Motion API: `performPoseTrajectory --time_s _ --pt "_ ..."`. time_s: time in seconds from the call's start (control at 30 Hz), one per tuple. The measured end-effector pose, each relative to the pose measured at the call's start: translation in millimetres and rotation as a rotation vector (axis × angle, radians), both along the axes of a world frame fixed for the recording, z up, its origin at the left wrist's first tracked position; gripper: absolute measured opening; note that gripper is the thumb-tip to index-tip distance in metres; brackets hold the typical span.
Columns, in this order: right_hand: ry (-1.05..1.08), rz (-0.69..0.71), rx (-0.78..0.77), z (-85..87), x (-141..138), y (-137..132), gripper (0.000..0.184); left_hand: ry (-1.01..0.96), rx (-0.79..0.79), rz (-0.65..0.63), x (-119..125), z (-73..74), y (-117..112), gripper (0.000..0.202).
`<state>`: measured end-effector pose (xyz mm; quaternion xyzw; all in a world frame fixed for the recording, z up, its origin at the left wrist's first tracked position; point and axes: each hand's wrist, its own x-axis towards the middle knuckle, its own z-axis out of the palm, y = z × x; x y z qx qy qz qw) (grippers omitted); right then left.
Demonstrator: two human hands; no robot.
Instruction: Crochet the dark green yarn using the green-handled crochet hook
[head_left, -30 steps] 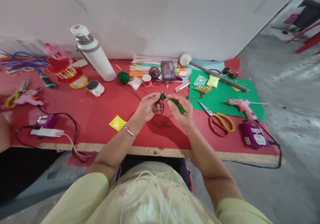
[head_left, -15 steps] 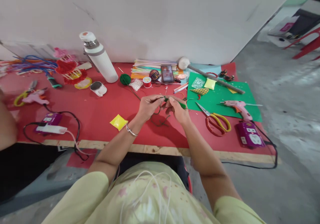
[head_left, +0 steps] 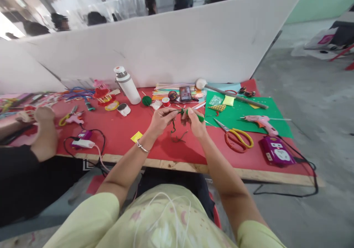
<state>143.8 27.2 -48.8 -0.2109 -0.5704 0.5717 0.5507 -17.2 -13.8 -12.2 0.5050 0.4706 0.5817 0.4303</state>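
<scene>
Above the red table (head_left: 116, 130), my left hand (head_left: 163, 120) pinches dark green yarn (head_left: 174, 125), with a bracelet on that wrist. A loose strand of this yarn dangles below my fingers and curls on the tabletop. My right hand (head_left: 195, 120) is closed around a green-handled crochet hook (head_left: 200, 118). Its tip meets the yarn between my two hands, where the fingers partly hide the stitches. A dark green yarn ball (head_left: 146, 100) lies farther back on the left. To the right of my right hand lie scissors (head_left: 235, 136) with red and yellow handles.
A white bottle (head_left: 129, 87) and a cup (head_left: 124, 109) stand back left; a yellow packet (head_left: 136, 136) lies near my left wrist. On the right are a green sheet (head_left: 262, 107), a pink glue gun (head_left: 260, 121) and a purple power socket (head_left: 278, 151). A co-worker's arm (head_left: 44, 137) rests far left.
The view has tilted up and turned left, so people behind the white partition and the co-worker's hand now show. My hands keep their hold on the yarn and crochet hook.
</scene>
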Motion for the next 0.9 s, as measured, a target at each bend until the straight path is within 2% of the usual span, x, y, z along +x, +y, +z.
performPoseTrajectory --time_s 0.2,0.37,0.47,0.57,0.73,0.83,0.9 --pt "-0.030 0.048 0.070 13.1 6.6 -10.8 0.054 0.001 0.019 0.002 12.9 8.7 -4.8 0.028" --pt "-0.105 0.005 0.187 19.6 16.6 -8.0 0.044 0.211 0.159 0.022 7.7 13.6 -4.5 0.019" --pt "-0.100 0.123 0.019 22.5 20.9 -2.8 0.049 0.310 0.216 0.025 6.0 14.7 -0.8 0.020" --pt "-0.094 0.225 -0.138 31.7 24.9 4.7 0.055 0.307 0.221 0.011 7.1 17.3 6.4 0.026" --pt "-0.198 0.116 -0.028 60.9 32.3 23.5 0.056 0.303 0.249 0.007 -3.9 28.5 22.6 0.028" --pt "-0.197 0.093 -0.006 76.0 28.5 35.7 0.055 0.457 0.424 0.099 -21.4 36.0 32.9 0.015" --pt "-0.191 0.097 0.001 81.5 20.7 43.0 0.054 0.647 0.607 0.201 -33.8 38.9 41.0 0.020"
